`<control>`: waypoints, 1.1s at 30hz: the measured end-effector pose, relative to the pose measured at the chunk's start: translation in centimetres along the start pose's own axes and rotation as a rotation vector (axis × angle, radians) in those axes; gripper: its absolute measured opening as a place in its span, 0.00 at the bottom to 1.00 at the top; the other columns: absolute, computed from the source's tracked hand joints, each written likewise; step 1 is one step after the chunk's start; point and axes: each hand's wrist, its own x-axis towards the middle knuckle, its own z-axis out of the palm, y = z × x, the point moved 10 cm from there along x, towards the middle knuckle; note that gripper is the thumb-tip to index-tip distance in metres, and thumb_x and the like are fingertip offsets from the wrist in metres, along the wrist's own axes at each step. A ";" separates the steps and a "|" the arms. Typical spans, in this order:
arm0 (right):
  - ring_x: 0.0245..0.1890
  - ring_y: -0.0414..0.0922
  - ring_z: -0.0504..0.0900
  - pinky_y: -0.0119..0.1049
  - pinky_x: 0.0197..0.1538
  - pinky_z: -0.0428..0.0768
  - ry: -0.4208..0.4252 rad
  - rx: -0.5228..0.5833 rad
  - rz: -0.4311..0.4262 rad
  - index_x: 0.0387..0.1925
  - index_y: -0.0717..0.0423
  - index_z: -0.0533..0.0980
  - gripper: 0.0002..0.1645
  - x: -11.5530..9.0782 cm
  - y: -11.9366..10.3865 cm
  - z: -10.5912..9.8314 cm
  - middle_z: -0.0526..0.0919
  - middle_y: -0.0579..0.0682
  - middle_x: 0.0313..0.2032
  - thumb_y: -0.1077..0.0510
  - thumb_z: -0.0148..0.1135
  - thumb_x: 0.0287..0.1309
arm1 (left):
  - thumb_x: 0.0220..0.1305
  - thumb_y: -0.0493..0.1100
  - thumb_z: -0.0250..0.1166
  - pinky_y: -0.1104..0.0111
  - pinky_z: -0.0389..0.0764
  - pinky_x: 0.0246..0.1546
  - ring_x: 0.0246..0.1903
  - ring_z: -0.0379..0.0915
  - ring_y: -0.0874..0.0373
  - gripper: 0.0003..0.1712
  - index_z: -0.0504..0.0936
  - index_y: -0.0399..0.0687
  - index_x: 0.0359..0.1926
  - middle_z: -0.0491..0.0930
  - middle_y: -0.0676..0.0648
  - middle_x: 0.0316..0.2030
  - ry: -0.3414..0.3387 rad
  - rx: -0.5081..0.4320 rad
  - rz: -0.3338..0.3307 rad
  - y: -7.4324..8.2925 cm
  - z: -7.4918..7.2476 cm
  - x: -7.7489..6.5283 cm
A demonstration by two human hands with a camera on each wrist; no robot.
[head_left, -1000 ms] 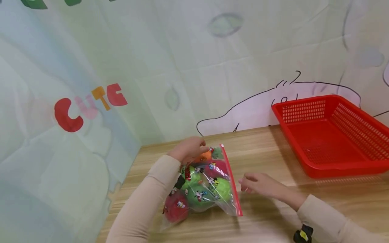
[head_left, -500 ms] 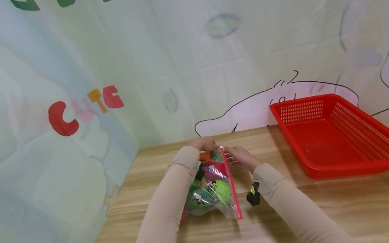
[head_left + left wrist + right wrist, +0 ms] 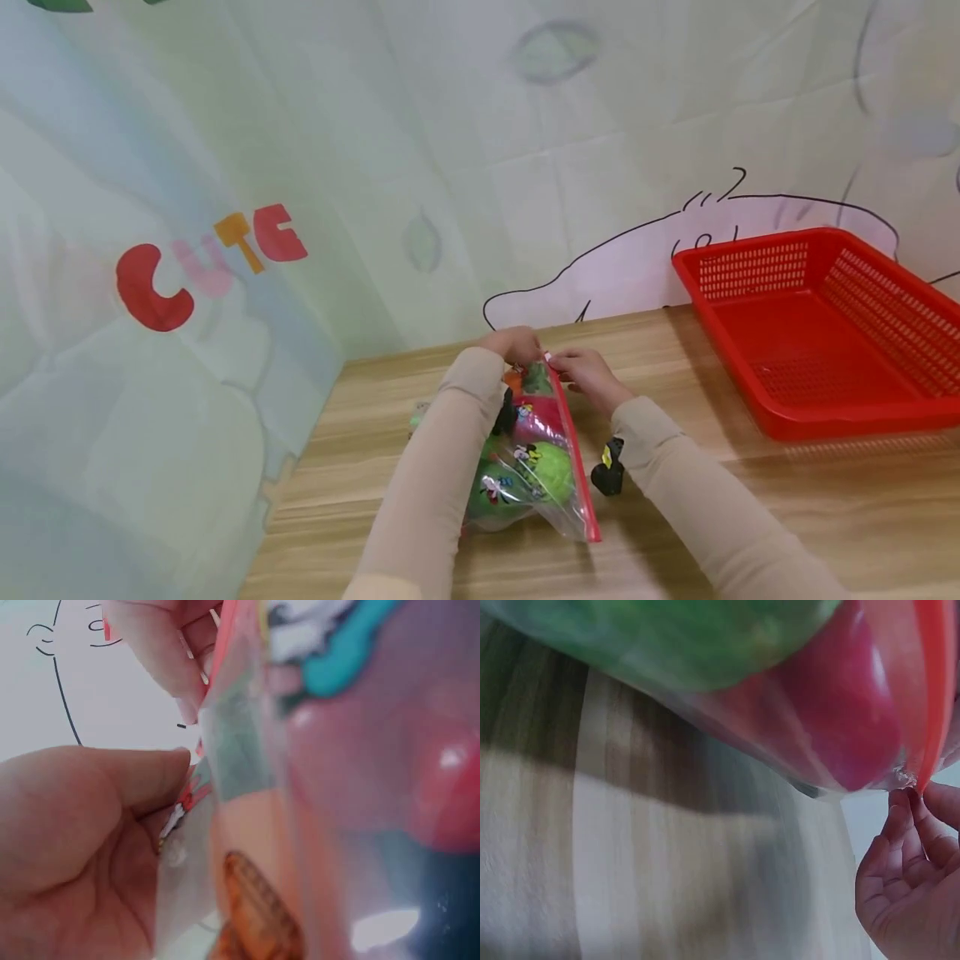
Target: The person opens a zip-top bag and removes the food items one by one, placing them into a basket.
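A clear zip bag (image 3: 558, 510) printed with cartoon figures lies on the wooden table, filled with green, red and orange rounded things, their kind unclear through the plastic. Its red zip strip (image 3: 576, 454) runs along the right side. At the bag's far corner my left hand (image 3: 516, 342) pinches the plastic between thumb and fingers, as the left wrist view shows. Just right of it, my right hand (image 3: 588, 373) pinches the far end of the red strip; the right wrist view shows the fingertips (image 3: 909, 801) there. The left forearm hides the bag's left part.
A red plastic basket (image 3: 847, 412) with slatted sides stands on the table (image 3: 675, 367) to the right. A printed cloth backdrop (image 3: 420, 275) hangs behind the table. A small pale green thing (image 3: 417, 410) shows left of the left sleeve.
My right hand has moved up and left from beside the bag to the strip's far end. My left hand has shifted right to the same corner. The basket has stayed put.
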 end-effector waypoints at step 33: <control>0.33 0.43 0.76 0.30 0.33 0.71 0.035 -0.239 -0.061 0.36 0.60 0.77 0.14 -1.8 -0.9 0.0 0.79 0.49 0.31 0.53 0.52 0.62 | 0.65 0.42 0.54 0.72 0.73 0.34 0.33 0.69 0.58 0.08 0.78 0.45 0.38 0.76 0.48 0.34 0.169 -0.009 0.048 0.1 -1.5 -0.8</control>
